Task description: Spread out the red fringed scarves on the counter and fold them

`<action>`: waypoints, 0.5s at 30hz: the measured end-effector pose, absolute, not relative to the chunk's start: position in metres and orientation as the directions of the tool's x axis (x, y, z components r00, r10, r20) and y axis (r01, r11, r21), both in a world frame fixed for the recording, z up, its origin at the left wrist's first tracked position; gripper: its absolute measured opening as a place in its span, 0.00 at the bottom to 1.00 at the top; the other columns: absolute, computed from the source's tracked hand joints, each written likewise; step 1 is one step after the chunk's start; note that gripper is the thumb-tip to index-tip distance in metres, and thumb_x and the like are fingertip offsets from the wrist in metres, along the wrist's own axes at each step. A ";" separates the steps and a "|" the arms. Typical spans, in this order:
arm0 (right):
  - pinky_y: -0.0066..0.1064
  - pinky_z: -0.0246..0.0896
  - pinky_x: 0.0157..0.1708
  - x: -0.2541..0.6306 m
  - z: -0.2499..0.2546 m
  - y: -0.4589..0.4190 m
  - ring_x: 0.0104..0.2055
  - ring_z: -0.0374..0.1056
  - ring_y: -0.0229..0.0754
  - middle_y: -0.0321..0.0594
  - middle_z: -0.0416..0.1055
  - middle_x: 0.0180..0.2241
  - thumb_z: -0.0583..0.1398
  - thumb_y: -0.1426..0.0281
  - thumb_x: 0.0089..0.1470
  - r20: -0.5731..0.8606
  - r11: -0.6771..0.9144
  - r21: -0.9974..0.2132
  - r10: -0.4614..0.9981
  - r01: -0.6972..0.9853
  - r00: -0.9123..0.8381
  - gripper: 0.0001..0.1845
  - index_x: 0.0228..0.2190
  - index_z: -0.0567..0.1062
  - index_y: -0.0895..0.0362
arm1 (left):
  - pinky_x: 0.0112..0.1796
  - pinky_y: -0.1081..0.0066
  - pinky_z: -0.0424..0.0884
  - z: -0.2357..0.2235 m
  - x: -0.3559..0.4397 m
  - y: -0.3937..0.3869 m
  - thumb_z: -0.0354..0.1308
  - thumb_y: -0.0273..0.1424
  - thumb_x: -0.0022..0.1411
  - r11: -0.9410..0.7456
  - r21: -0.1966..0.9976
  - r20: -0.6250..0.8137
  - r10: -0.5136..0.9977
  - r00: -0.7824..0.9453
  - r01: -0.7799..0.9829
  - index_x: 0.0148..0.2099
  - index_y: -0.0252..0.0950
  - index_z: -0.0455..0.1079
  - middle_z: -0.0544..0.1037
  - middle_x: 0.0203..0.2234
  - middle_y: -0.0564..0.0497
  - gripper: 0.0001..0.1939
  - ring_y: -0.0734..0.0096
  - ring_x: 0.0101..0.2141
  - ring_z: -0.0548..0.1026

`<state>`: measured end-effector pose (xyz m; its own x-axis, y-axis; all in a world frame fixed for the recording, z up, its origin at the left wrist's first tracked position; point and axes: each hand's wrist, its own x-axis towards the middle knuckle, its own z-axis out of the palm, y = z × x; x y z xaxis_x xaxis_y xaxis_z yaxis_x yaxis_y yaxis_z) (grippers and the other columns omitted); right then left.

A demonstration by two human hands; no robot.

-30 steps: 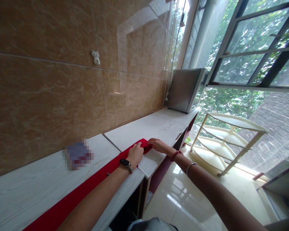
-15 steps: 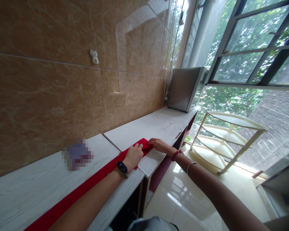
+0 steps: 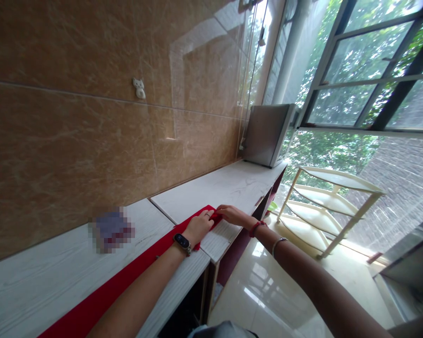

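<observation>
A long strip of red cloth [image 3: 134, 273] runs diagonally along the white wood-grain counter [image 3: 70, 263], its far end folded or bunched. On that far end lies my left hand [image 3: 199, 226], wearing a ring and a dark wristband, its fingers closed on the cloth. Just right of it, my right hand [image 3: 234, 215] pinches the cloth's edge, with a red band and a bangle on the arm. The fingertips of both hands are close together, and the exact folds beneath them are partly hidden. My left forearm covers part of the strip.
A blurred-out purplish item [image 3: 112, 229] lies on the counter by the brown tiled wall [image 3: 77, 141]. A small grey fridge-like box [image 3: 266, 134] stands at the far end. On the right, a cream tiered shelf [image 3: 324, 211] stands on the shiny floor by the windows.
My left hand has shifted slightly right along the cloth, closer to my right hand. The right hand stays at the cloth's edge, and the view has tilted a little.
</observation>
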<state>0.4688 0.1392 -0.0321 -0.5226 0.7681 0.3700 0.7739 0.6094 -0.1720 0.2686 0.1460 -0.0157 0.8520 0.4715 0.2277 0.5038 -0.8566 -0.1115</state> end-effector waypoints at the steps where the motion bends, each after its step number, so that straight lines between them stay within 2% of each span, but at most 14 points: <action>1: 0.30 0.62 0.39 0.469 -0.032 0.140 0.38 0.66 0.38 0.46 0.70 0.38 0.49 0.83 0.49 0.368 0.611 -0.172 0.767 0.773 -0.525 0.19 0.39 0.73 0.60 | 0.47 0.69 0.65 -0.017 0.269 0.148 0.44 0.23 0.62 -0.847 -0.104 0.232 0.489 0.841 0.521 0.45 0.32 0.69 0.61 0.56 0.43 0.15 0.65 0.53 0.61; 5: 0.30 0.62 0.40 0.468 -0.033 0.140 0.38 0.67 0.37 0.45 0.71 0.38 0.49 0.82 0.51 0.362 0.616 -0.171 0.765 0.769 -0.533 0.17 0.38 0.73 0.59 | 0.48 0.69 0.64 -0.022 0.273 0.153 0.43 0.21 0.61 -0.815 -0.081 0.245 0.541 0.804 0.573 0.45 0.28 0.69 0.63 0.54 0.40 0.16 0.65 0.49 0.66; 11: 0.30 0.62 0.40 0.468 -0.035 0.141 0.38 0.67 0.38 0.45 0.71 0.38 0.49 0.82 0.52 0.369 0.608 -0.162 0.768 0.778 -0.524 0.17 0.38 0.73 0.60 | 0.46 0.69 0.66 -0.016 0.278 0.153 0.50 0.26 0.58 -0.819 -0.093 0.227 0.536 0.813 0.566 0.45 0.29 0.71 0.67 0.50 0.42 0.14 0.62 0.45 0.69; 15: 0.31 0.62 0.40 0.469 -0.035 0.141 0.39 0.67 0.38 0.45 0.71 0.38 0.49 0.82 0.53 0.369 0.605 -0.151 0.768 0.781 -0.524 0.17 0.38 0.73 0.60 | 0.42 0.69 0.68 -0.016 0.283 0.153 0.47 0.22 0.59 -0.816 -0.118 0.204 0.538 0.818 0.566 0.45 0.29 0.70 0.68 0.49 0.41 0.15 0.63 0.42 0.70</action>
<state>0.4687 0.1406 -0.0354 -0.5236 0.7679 0.3689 0.7813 0.6055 -0.1514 0.2825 0.1525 -0.0155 0.8178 0.5381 0.2042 0.5662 -0.8157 -0.1182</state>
